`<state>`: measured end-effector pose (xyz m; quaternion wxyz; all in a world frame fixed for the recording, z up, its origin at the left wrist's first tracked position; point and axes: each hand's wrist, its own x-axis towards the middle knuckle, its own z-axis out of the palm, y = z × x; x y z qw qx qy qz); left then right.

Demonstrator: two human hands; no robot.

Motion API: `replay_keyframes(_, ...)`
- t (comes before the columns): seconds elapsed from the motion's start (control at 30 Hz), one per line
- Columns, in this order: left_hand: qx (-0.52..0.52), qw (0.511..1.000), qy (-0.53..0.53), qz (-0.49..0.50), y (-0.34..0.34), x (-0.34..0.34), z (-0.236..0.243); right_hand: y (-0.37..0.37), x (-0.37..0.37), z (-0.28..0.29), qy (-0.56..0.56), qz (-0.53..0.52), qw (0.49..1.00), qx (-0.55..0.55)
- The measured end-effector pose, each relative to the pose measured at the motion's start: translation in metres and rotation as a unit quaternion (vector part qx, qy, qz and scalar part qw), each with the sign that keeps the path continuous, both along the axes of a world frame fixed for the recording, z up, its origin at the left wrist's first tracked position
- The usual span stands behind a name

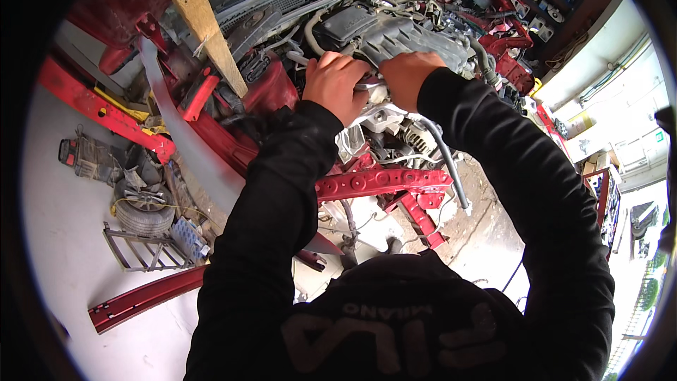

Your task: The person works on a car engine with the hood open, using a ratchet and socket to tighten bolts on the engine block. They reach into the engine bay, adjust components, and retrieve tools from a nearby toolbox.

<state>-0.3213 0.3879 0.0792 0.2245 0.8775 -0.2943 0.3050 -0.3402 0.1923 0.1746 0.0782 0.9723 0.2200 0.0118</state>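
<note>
Left hand point(334, 85) at the near edge of the engine point(395, 34), fingers bent and close together, tips turned downward out of sight; pinch or plain contact impossible to tell. Right hand point(409, 79) just beside, back of the hand upward, fingers curled under (state of grip likewise hidden). Between the two sets of fingers and slightly nearer: silvery metal part point(381, 120). Immediately beyond the fingers: ribbed black cover point(419, 42), with black box point(347, 23) alongside to the left. Nearer than the right fingers: grey hose point(450, 162), hanging downward. Below the fingers, well apart: red crossbar point(374, 184). To the left of the fingers: wooden beam point(194, 10), slanting, and, farther off, tire point(144, 217) among loose parts.
</note>
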Motion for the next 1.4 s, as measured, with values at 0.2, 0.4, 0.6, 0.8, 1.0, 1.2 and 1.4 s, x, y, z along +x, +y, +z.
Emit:
replay_keyframes(0.2,0.004,1.000,-0.002,-0.008,-0.001,-0.001,0.001,-0.001,-0.002,0.000,0.164,0.047,0.985,0.024)
replay_keyframes(0.4,0.006,1.000,0.005,0.014,0.000,0.000,0.001,0.003,-0.013,0.006,0.101,0.030,0.993,0.056)
replay_keyframes(0.6,0.007,1.000,-0.004,0.002,-0.001,0.000,0.001,0.005,-0.019,0.012,0.025,-0.020,0.998,0.059)
replay_keyframes(0.8,0.006,1.000,-0.005,-0.008,-0.002,0.001,-0.001,0.007,-0.014,0.010,0.198,0.012,0.978,0.070)
replay_keyframes(1.0,-0.009,0.999,0.024,0.022,-0.003,0.000,-0.001,0.005,0.001,-0.002,0.061,-0.020,0.997,0.044)
replay_keyframes(1.2,0.009,0.998,0.049,0.030,-0.003,-0.002,-0.001,-0.033,0.030,-0.048,0.070,0.000,0.997,0.027)
replay_keyframes(1.4,-0.002,0.999,0.037,0.038,-0.004,-0.002,0.001,-0.044,0.011,-0.026,-0.021,-0.045,0.999,0.020)
